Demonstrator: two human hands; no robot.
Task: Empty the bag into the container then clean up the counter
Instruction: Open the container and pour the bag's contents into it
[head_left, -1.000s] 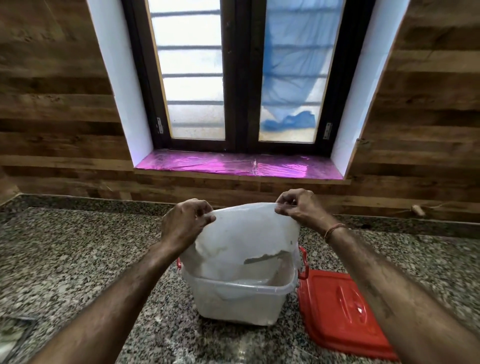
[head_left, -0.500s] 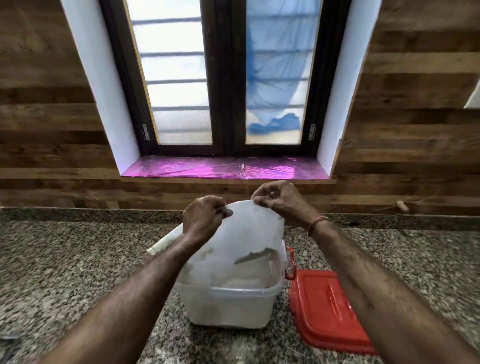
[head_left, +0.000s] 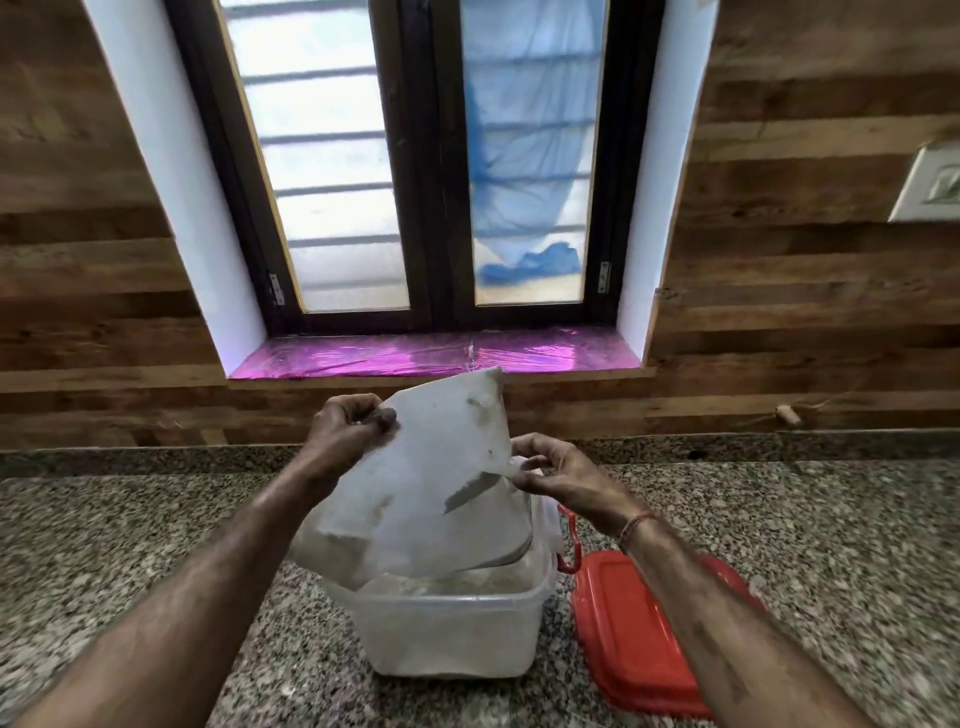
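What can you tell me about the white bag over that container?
The bag is white and thin, plastic by the look of it, crumpled and smeared with dusty marks. It is held tilted over the open clear container, its lower end sagging into the mouth. The left hand grips its upper left edge; the right hand pinches its right edge. One corner sticks up.

Matt, creased white plastic bag (head_left: 441, 467); translucent, cloudy plastic container (head_left: 452, 631); glossy red plastic lid (head_left: 631, 631); speckled, polished granite table (head_left: 104, 545); planked wood wall (head_left: 779, 291); shiny magenta film on the sill (head_left: 415, 356).
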